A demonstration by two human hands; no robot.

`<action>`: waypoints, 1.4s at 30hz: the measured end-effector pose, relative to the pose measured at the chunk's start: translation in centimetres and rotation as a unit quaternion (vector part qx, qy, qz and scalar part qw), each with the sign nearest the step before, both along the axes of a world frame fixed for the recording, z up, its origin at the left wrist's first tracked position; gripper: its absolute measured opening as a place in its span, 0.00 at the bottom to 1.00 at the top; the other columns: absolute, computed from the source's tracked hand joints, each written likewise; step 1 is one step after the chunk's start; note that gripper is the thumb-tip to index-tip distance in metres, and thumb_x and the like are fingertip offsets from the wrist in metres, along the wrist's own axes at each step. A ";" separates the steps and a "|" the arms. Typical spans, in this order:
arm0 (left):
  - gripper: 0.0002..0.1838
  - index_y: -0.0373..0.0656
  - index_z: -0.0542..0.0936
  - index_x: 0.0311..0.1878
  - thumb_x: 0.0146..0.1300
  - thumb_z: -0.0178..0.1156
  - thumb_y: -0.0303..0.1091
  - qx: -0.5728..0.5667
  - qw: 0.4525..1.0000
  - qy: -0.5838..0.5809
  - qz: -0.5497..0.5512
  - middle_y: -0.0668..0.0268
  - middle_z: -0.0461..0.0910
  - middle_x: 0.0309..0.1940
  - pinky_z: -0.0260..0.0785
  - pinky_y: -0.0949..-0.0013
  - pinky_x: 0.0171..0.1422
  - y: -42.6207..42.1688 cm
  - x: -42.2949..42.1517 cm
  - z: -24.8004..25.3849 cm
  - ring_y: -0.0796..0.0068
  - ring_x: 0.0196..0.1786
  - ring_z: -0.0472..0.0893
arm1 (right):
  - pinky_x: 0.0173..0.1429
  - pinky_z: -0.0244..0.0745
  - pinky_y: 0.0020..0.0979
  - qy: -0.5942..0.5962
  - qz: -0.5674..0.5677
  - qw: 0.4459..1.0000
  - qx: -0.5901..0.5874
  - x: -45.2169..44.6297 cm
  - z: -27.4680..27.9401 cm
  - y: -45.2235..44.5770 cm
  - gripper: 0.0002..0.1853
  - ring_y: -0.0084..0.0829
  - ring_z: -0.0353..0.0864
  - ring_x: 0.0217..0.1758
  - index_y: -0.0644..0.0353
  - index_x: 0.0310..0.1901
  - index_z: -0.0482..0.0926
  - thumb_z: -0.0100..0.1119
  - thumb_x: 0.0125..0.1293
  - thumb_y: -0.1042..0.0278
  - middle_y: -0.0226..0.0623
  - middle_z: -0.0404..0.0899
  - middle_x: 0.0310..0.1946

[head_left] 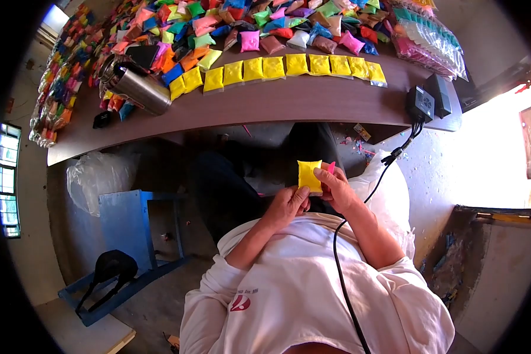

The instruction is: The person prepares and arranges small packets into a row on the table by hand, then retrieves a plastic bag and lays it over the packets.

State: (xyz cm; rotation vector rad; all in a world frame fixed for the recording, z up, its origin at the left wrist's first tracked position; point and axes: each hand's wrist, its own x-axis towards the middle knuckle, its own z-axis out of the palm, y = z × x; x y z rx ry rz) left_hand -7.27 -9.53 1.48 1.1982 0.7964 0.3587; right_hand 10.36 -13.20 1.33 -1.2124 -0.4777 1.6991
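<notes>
In the head view, below the table's (218, 109) near edge, the left hand (289, 205) and right hand (338, 190) pinch one yellow packet (308, 173) between them. On the table, a row of yellow packets (253, 69) already lies lined up; mixed packets (271, 44) remain heaped beyond.

A plump, yellow, roughly rectangular sachet (307, 175), pale along its lower end, is held apart from the near edge of the worktop (277, 109); beside it, a pink object (331, 167) is partly hidden
</notes>
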 end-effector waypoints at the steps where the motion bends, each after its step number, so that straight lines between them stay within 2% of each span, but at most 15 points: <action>1: 0.24 0.43 0.72 0.27 0.69 0.47 0.54 0.001 1.000 0.006 -0.001 0.71 0.71 0.19 0.62 0.78 0.29 0.0 0.1 0.1 0.83 0.23 0.69 | 0.26 0.60 0.19 -0.029 -0.010 0.999 0.016 -0.2 0.0 0.0 0.17 0.18 0.69 0.25 0.58 0.40 0.77 0.59 0.63 0.52 0.28 0.74 0.29; 3: 0.23 0.43 0.72 0.27 0.69 0.47 0.53 0.006 1.000 -0.003 -0.008 0.71 0.71 0.19 0.62 0.78 0.29 -0.1 0.1 -0.1 0.83 0.23 0.69 | 0.26 0.59 0.19 -0.059 -0.019 0.998 0.031 -0.6 -0.3 0.0 0.17 0.18 0.68 0.24 0.59 0.40 0.76 0.58 0.64 0.52 0.29 0.74 0.29; 6: 0.23 0.43 0.71 0.26 0.69 0.47 0.53 0.006 1.000 -0.015 -0.019 0.71 0.70 0.19 0.62 0.78 0.29 -0.1 0.2 -0.1 0.83 0.23 0.69 | 0.27 0.62 0.19 -0.055 -0.053 0.990 0.122 -1.0 -1.0 0.1 0.17 0.18 0.68 0.24 0.59 0.42 0.75 0.58 0.64 0.52 0.30 0.74 0.28; 9: 0.23 0.43 0.71 0.26 0.69 0.47 0.53 -0.011 1.000 -0.010 -0.017 0.71 0.71 0.19 0.62 0.78 0.29 0.0 0.0 -0.2 0.83 0.23 0.68 | 0.32 0.67 0.20 -0.050 -0.059 0.991 0.111 -0.8 -0.1 0.2 0.18 0.19 0.72 0.27 0.60 0.41 0.76 0.59 0.63 0.51 0.31 0.75 0.29; 11: 0.23 0.43 0.71 0.26 0.69 0.48 0.53 -0.022 1.000 -0.002 -0.011 0.70 0.71 0.20 0.62 0.78 0.29 0.0 0.1 -0.2 0.83 0.22 0.68 | 0.38 0.72 0.22 -0.033 -0.018 0.999 0.017 -0.1 0.3 0.1 0.18 0.22 0.76 0.32 0.60 0.38 0.77 0.61 0.61 0.51 0.31 0.77 0.31; 14: 0.23 0.43 0.71 0.26 0.69 0.48 0.52 -0.012 1.000 -0.002 -0.012 0.71 0.71 0.20 0.62 0.78 0.29 0.1 0.1 -0.2 0.84 0.23 0.68 | 0.37 0.73 0.22 -0.013 -0.040 0.999 0.009 -0.8 0.2 0.3 0.18 0.22 0.77 0.33 0.60 0.38 0.77 0.62 0.61 0.52 0.32 0.77 0.32; 17: 0.23 0.42 0.72 0.30 0.69 0.48 0.53 0.019 0.999 -0.003 -0.027 0.71 0.71 0.20 0.62 0.78 0.28 0.2 0.0 -0.6 0.84 0.21 0.68 | 0.36 0.72 0.22 -0.028 -0.040 0.995 0.086 -1.5 -0.1 0.6 0.17 0.23 0.76 0.31 0.59 0.38 0.76 0.62 0.61 0.52 0.32 0.76 0.31; 21: 0.23 0.41 0.72 0.29 0.69 0.48 0.53 0.001 0.999 -0.023 -0.035 0.71 0.71 0.20 0.62 0.79 0.28 0.2 -0.2 -0.9 0.85 0.21 0.67 | 0.31 0.67 0.20 -0.057 -0.048 0.992 0.102 -1.6 -0.3 0.7 0.16 0.20 0.72 0.27 0.58 0.40 0.75 0.60 0.62 0.53 0.31 0.75 0.29; 23: 0.23 0.41 0.72 0.29 0.69 0.48 0.53 -0.016 0.999 -0.027 -0.030 0.71 0.71 0.19 0.62 0.80 0.28 0.2 -0.2 -0.7 0.85 0.21 0.67 | 0.26 0.59 0.19 -0.009 -0.002 1.000 -0.001 -0.5 -0.2 0.5 0.16 0.17 0.66 0.23 0.58 0.41 0.76 0.58 0.63 0.53 0.28 0.73 0.27; 24: 0.23 0.43 0.71 0.27 0.69 0.48 0.53 -0.017 1.000 -0.013 -0.012 0.71 0.71 0.20 0.62 0.79 0.29 0.3 -0.2 -0.5 0.84 0.22 0.68 | 0.26 0.59 0.19 -0.010 -0.001 1.000 0.000 -0.4 0.0 0.5 0.16 0.17 0.66 0.23 0.58 0.41 0.76 0.58 0.63 0.53 0.28 0.73 0.27; 26: 0.23 0.44 0.71 0.26 0.69 0.48 0.53 -0.017 1.000 0.001 0.005 0.71 0.71 0.20 0.62 0.79 0.30 0.3 -0.3 -0.5 0.83 0.23 0.69 | 0.23 0.52 0.19 0.034 -0.006 0.999 -0.003 -0.2 0.2 0.2 0.15 0.15 0.60 0.21 0.58 0.42 0.76 0.58 0.64 0.54 0.26 0.71 0.26; 30: 0.23 0.43 0.71 0.25 0.69 0.48 0.52 -0.007 1.000 -0.015 0.009 0.70 0.71 0.19 0.62 0.79 0.29 0.4 -0.4 -0.7 0.83 0.23 0.69 | 0.24 0.53 0.19 0.038 0.014 0.999 0.013 0.1 -0.4 -0.5 0.14 0.14 0.60 0.22 0.59 0.41 0.76 0.59 0.64 0.57 0.25 0.71 0.26; 35: 0.22 0.43 0.71 0.29 0.69 0.48 0.53 0.001 1.000 -0.017 -0.014 0.71 0.71 0.20 0.62 0.81 0.27 0.3 -0.3 -1.1 0.85 0.22 0.69 | 0.25 0.55 0.18 -0.045 -0.001 0.993 0.106 -0.8 0.6 -0.3 0.14 0.15 0.63 0.23 0.58 0.41 0.75 0.59 0.63 0.56 0.24 0.72 0.26; 39: 0.22 0.42 0.71 0.28 0.69 0.48 0.53 -0.006 1.000 -0.024 -0.016 0.71 0.71 0.20 0.62 0.81 0.27 0.3 -0.3 -0.9 0.85 0.21 0.68 | 0.28 0.59 0.19 -0.086 0.034 0.992 0.089 -0.1 0.6 0.0 0.16 0.16 0.66 0.25 0.59 0.40 0.75 0.58 0.62 0.54 0.26 0.73 0.28; 42: 0.23 0.42 0.71 0.28 0.68 0.48 0.53 -0.010 1.000 -0.017 -0.016 0.71 0.71 0.19 0.61 0.81 0.27 0.3 -0.2 -0.8 0.85 0.21 0.68 | 0.31 0.64 0.21 -0.082 0.029 0.996 0.013 -0.2 0.3 0.4 0.17 0.18 0.70 0.29 0.59 0.39 0.75 0.60 0.59 0.53 0.28 0.74 0.31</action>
